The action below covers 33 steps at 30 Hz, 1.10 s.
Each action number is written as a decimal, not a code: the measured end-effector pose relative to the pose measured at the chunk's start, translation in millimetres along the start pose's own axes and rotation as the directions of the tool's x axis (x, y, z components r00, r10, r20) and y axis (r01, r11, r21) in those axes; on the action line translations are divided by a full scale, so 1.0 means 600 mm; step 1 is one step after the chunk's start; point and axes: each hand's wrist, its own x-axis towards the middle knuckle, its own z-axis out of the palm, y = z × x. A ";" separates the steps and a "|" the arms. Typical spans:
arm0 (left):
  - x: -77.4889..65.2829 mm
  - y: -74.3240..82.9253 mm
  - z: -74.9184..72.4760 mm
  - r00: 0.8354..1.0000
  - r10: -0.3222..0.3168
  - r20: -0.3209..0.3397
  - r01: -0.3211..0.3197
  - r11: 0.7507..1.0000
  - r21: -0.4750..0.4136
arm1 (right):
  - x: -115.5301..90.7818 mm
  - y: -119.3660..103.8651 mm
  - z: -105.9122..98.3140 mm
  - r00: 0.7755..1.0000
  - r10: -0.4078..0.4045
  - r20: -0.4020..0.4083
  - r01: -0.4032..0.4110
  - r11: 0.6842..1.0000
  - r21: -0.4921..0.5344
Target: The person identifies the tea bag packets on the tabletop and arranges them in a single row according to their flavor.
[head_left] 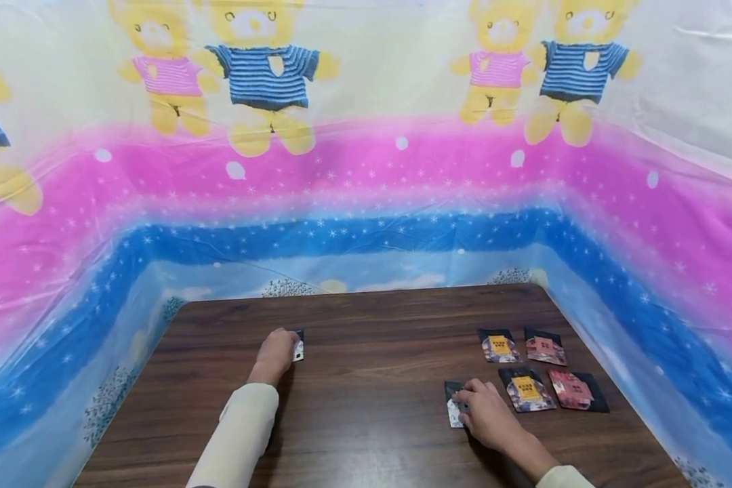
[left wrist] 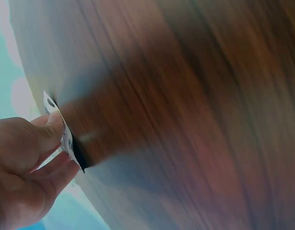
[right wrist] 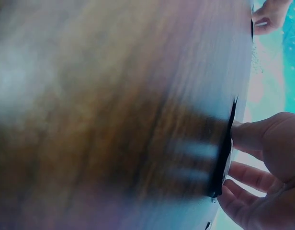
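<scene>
At the left of the table, my left hand (head_left: 274, 354) pinches a small flat black-and-white sachet (head_left: 299, 347), partly hidden by the fingers. In the left wrist view, the thumb and fingers grip this sachet (left wrist: 67, 136) by its edges, close to the wood. My right hand (head_left: 486, 411) holds a similar black-and-white sachet (head_left: 453, 409) right of the middle. The right wrist view has that sachet (right wrist: 226, 153) nearly edge-on, thumb and fingers along its side. Two sachets with yellow labels (head_left: 498, 346) (head_left: 526, 390) lie near the right hand.
Beyond them on the right lie two sachets with pink-red labels (head_left: 545, 347) (head_left: 576, 391). The dark wooden table (head_left: 366, 434) has a rounded far edge. A printed bear-pattern cloth (head_left: 366, 169) hangs around its back and sides.
</scene>
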 end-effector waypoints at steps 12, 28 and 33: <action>0.000 -0.017 -0.016 1.000 -0.008 0.019 0.008 1.000 -0.013 | 0.016 -0.013 -0.003 1.000 0.021 0.006 -0.021 1.000 0.011; -0.011 -0.030 -0.011 0.999 0.009 0.037 -0.007 0.998 -0.063 | 0.060 -0.058 0.020 0.999 -0.029 -0.041 0.029 0.999 -0.023; -0.011 -0.029 -0.010 0.999 -0.005 0.044 0.009 0.996 -0.092 | 0.083 -0.077 0.033 0.996 -0.064 -0.067 0.061 0.997 -0.044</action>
